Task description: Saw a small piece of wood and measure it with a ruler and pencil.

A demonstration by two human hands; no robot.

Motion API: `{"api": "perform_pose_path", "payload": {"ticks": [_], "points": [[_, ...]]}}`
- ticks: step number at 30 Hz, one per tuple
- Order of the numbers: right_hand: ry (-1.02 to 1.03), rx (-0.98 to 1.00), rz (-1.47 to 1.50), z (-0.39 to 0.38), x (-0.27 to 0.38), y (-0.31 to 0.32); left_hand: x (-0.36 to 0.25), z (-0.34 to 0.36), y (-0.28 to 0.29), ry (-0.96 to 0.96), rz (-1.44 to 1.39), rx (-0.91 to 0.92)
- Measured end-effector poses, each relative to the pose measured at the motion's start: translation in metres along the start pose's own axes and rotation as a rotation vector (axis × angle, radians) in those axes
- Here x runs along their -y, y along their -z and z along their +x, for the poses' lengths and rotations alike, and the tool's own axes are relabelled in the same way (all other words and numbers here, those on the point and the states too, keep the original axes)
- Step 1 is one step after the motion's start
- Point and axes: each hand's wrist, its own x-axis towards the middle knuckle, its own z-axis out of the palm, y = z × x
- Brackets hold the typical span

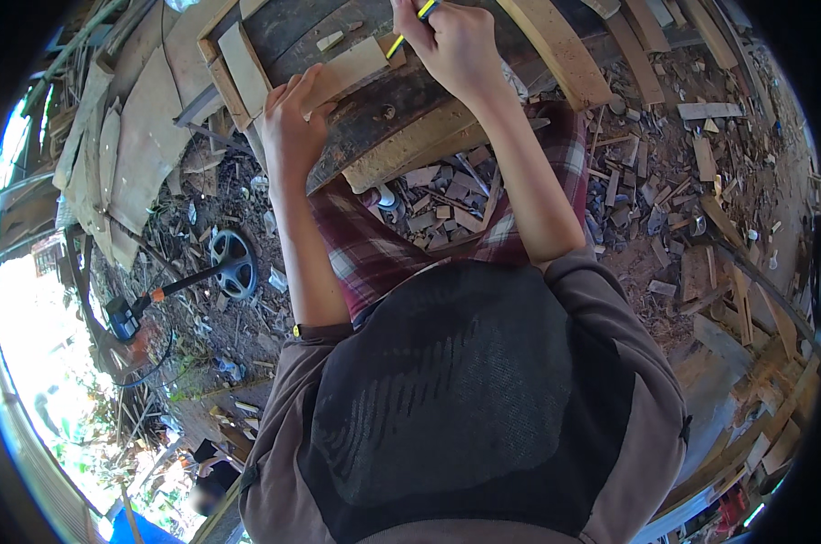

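Observation:
A pale flat wooden board (349,72) lies slantwise on the dark workbench (374,127). My left hand (294,125) grips its left end, fingers over the top and the thumb along the near edge. In my right hand (456,45) is a yellow and black pencil (412,32), pinched between the fingers. Its point touches or nearly touches the board's right end, beside a small brown wood piece (396,52). A small wood offcut (330,41) rests on the bench beyond the board.
At the bench's left stands a wooden frame (213,62). To the right lies a broad curved plank (560,54). Wood scraps (429,204) litter the ground around my legs. On the left is a long-shafted tool with a black spoked disc (234,263).

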Motion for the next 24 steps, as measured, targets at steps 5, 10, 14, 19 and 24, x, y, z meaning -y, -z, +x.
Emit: {"api": "perform_pose_path", "payload": {"ticks": [5, 10, 14, 19, 24], "points": [[-0.042, 0.028, -0.042, 0.003, -0.006, -0.007, 0.008, 0.002, -0.002, -0.026, -0.002, 0.007], [-0.025, 0.029, 0.007, 0.004, -0.012, -0.016, 0.004, 0.002, -0.001, -0.003, 0.007, 0.019], [0.081, 0.147, -0.105, -0.02, -0.009, -0.019, 0.002, 0.001, 0.0, -0.005, 0.002, 0.007], [0.087, 0.02, -0.022, -0.027, -0.007, -0.01, 0.004, 0.0, -0.001, 0.001, -0.008, -0.002], [0.01, 0.011, 0.012, -0.012, -0.003, -0.015, 0.003, 0.0, 0.0, 0.008, -0.016, -0.024]]}}
